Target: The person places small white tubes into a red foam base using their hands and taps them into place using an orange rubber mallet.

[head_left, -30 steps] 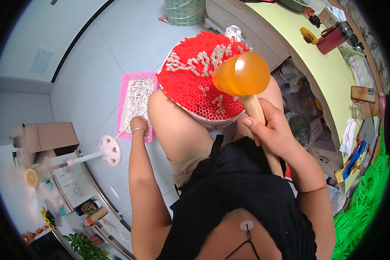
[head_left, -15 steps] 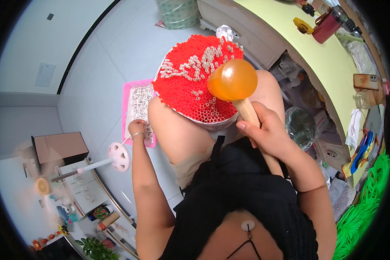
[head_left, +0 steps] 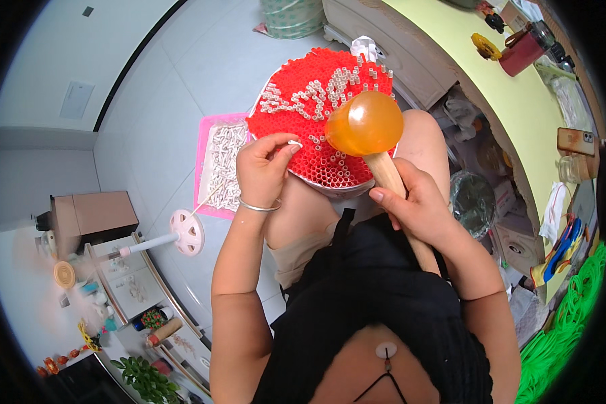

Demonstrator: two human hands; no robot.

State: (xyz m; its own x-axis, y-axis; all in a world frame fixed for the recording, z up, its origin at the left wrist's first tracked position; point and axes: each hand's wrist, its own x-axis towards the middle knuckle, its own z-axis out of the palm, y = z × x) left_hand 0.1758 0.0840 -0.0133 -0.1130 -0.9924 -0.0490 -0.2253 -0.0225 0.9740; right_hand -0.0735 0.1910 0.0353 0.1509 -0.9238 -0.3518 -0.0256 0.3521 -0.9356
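Observation:
A round bundle of upright red tubes [head_left: 310, 64] rests between my knees in a white-rimmed container. Several small white tubes [head_left: 316, 94] stand up out of the red ones, mostly in its upper half. My left hand [head_left: 259, 175] is over the bundle's left edge, pinching a short white tube [head_left: 295, 143] between thumb and fingertips. My right hand [head_left: 417, 202] is wrapped round the wooden handle of a mallet [head_left: 365, 124]. Its amber, see-through head is held above the bundle's right side and hides part of the tubes.
A pink basket [head_left: 200, 155] full of loose white tubes stands on the floor at the left. Near it is a pale pole with a pink disc [head_left: 187, 232]. A yellow-green tabletop [head_left: 438, 34] curves along the right, bearing a phone [head_left: 575, 141] and a bottle [head_left: 524, 50].
My left hand has come up from the pink basket to the bundle, bringing a white tube. The view has shifted slightly; my right hand still holds the mallet in nearly the same place.

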